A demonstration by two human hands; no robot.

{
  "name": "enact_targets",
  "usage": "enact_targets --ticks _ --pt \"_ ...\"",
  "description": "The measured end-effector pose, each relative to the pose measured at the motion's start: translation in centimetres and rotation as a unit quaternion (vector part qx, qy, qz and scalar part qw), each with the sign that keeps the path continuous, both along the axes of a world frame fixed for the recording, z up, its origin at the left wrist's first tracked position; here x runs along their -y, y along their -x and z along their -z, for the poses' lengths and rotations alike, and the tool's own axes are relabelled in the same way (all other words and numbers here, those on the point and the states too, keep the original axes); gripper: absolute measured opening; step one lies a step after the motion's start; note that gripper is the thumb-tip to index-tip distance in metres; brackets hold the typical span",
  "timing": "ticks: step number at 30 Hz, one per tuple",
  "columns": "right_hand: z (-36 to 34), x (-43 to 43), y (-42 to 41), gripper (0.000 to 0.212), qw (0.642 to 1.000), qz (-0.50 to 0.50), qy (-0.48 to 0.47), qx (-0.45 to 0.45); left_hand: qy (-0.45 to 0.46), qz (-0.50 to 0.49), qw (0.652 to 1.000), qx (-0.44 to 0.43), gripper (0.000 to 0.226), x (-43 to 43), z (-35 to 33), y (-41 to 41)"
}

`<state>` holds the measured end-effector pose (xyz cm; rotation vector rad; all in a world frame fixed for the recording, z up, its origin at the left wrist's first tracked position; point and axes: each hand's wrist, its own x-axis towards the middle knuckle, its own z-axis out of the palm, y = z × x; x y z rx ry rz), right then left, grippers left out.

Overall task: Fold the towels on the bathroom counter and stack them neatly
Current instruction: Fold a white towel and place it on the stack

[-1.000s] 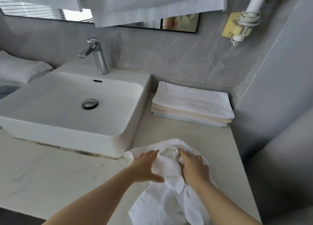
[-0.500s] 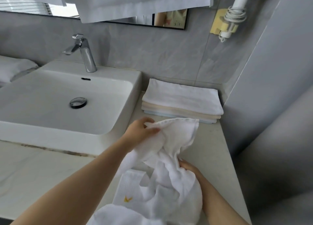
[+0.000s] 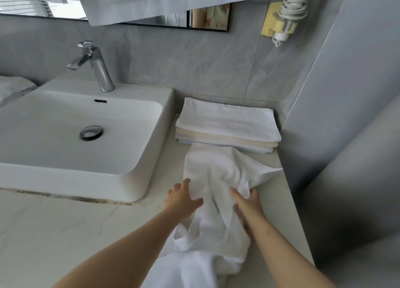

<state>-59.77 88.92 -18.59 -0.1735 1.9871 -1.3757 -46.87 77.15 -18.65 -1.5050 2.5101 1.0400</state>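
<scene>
A rumpled white towel [image 3: 213, 175] lies stretched along the counter [image 3: 65, 227], its far end touching a stack of folded towels [image 3: 227, 123] by the wall. Its near end spills over the counter's front edge. My left hand [image 3: 183, 200] rests flat with spread fingers on the towel's left edge, holding nothing. My right hand [image 3: 246, 203] lies on the towel's right side, thumb and fingers pinching a fold of cloth. The stack holds a white towel on top, a cream one and a pale blue one beneath.
A white basin [image 3: 160, 140] with a chrome tap [image 3: 95, 66] stands left of the towels. A grey wall [image 3: 346, 114] closes the right side. A hair dryer [image 3: 287, 17] hangs on the wall; white cloths [image 3: 168, 2] hang over the mirror.
The towel was bunched and lifted in both hands; now it is laid out lengthwise toward the stack. My left hand has let go and rests flat. My right hand moved to the right edge.
</scene>
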Motion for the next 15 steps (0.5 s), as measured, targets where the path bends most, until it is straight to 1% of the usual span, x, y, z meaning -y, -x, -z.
enact_targets --ticks 2,3,4,5,7,9,10,11,12,13,14,15 --pt "-0.1 0.3 -0.7 0.082 0.999 -0.053 0.000 0.000 -0.052 -0.048 0.996 -0.056 0.077 -0.6 0.3 0.7" --pt "-0.2 0.3 -1.0 0.085 0.997 -0.080 0.001 -0.003 -0.092 -0.093 0.987 -0.096 0.077 -0.7 0.3 1.1" --pt "-0.2 0.2 -1.3 0.089 0.995 -0.101 0.001 -0.003 -0.133 -0.149 0.970 -0.141 0.077 -0.6 0.3 1.5" --pt "-0.2 0.2 -1.4 0.091 0.993 -0.115 0.000 -0.005 -0.175 -0.209 0.944 -0.187 0.077 -0.5 0.3 1.8" --pt "-0.4 0.1 -1.5 0.088 0.990 -0.144 0.012 0.005 -0.259 -0.313 0.875 -0.265 0.080 -0.3 0.1 2.4" --pt "-0.7 0.2 -1.5 0.065 0.984 -0.176 0.033 0.016 -0.336 -0.384 0.800 -0.315 0.080 0.0 -0.2 2.8" --pt "-0.7 0.3 -1.5 0.053 0.981 -0.189 0.033 0.014 -0.376 -0.396 0.770 -0.330 0.075 0.2 -0.4 2.9" --pt "-0.6 0.3 -1.4 0.045 0.979 -0.199 0.036 0.004 -0.408 -0.390 0.755 -0.333 0.068 0.4 -0.5 2.9" --pt "-0.5 0.3 -1.3 0.042 0.979 -0.201 0.039 -0.007 -0.427 -0.374 0.755 -0.330 0.060 0.6 -0.8 3.0" --pt "-0.5 0.3 -1.3 0.042 0.978 -0.202 0.047 -0.021 -0.431 -0.349 0.765 -0.327 0.051 0.6 -1.2 3.1" --pt "-0.3 0.3 -1.2 0.043 0.978 -0.199 0.052 -0.034 -0.424 -0.324 0.780 -0.327 0.048 0.8 -1.5 3.2" --pt "-0.5 0.4 -1.1 0.044 0.978 -0.194 0.060 -0.046 -0.412 -0.299 0.794 -0.331 0.049 0.9 -1.9 3.3"
